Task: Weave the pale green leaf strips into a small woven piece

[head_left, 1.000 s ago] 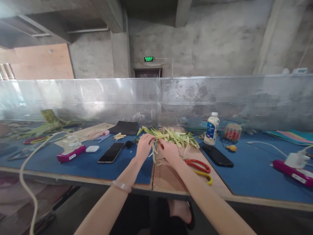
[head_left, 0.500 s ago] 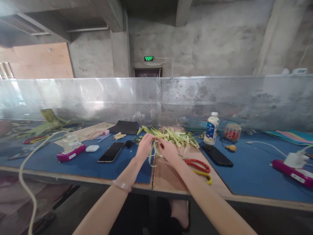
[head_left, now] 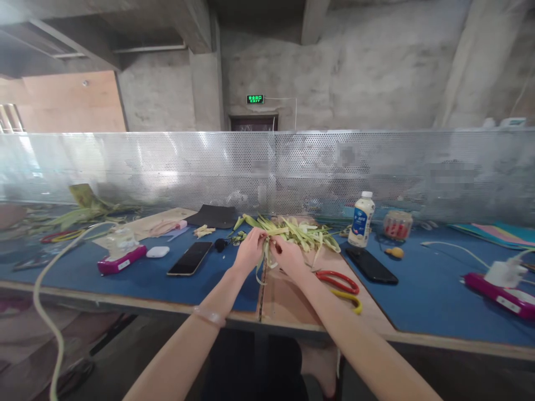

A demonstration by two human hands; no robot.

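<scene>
My left hand (head_left: 251, 249) and my right hand (head_left: 287, 257) meet over the middle of the table, fingers pinched close together. Between them they grip a pale green leaf strip (head_left: 259, 273), whose loose ends dangle below the fingertips. Just behind the hands lies a heap of cut leaf strips (head_left: 307, 234), green and whitish. A pair of scissors (head_left: 340, 282) with one red and one yellow handle rests partly under my right forearm; its blades are mostly hidden. A translucent bracelet circles my left wrist.
Left of the hands lie a phone (head_left: 190, 259), a white earphone case (head_left: 157, 252) and a purple power strip (head_left: 122, 260). On the right are a second phone (head_left: 371, 266), a bottle (head_left: 361, 220), a jar (head_left: 398, 225) and another power strip (head_left: 499, 295). A perforated metal screen (head_left: 200, 167) stands behind.
Both hands stay in nearly the same place, fingers working closely together. The dangling strip ends have shifted slightly below them. A foot under the table has moved right.
</scene>
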